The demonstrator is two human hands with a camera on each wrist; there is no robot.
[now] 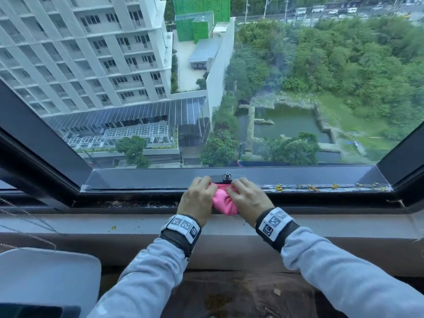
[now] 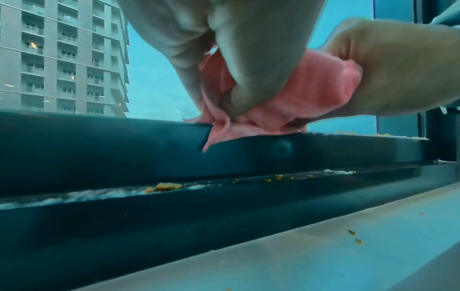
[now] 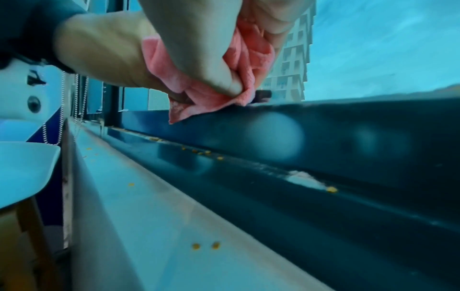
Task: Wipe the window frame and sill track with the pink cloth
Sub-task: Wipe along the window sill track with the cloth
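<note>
**Both hands bunch the pink cloth on the bottom rail of the window**

Head view: the left hand [image 1: 197,198] and the right hand [image 1: 249,198] sit close together on the dark window frame [image 1: 128,180], with the pink cloth [image 1: 223,201] gathered between them. The fingers of both hands curl over the cloth and clamp it. The bundle rests on the bottom rail, just below a small metal stud [image 1: 227,175]. To the right of the hands, yellow debris [image 1: 307,187] lies scattered along the rail's edge. Nearer the person, the sill track [image 1: 128,204] shows pale grime, and a light sill ledge [image 1: 91,223] runs in front of it. Beaded blind cords [image 1: 29,226] hang at the left, above a white chair seat [image 1: 46,271].

Left wrist view: the left hand [image 2: 239,65] pinches the cloth [image 2: 311,94] with thumb and curled fingers, while the right hand [image 2: 398,65] grips it from the far side. The cloth's lower corner drapes over the top edge of the frame rail [image 2: 99,149]. Yellow crumbs [image 2: 166,186] and whitish dust lie in the track [image 2: 224,202] below.

Right wrist view: the right hand [image 3: 194,49] pinches the cloth [image 3: 199,94] tightly against the rail [image 3: 373,126]; the left hand [image 3: 99,51] holds the other side. More crumbs [image 3: 205,245] dot the ledge [image 3: 149,216].
</note>
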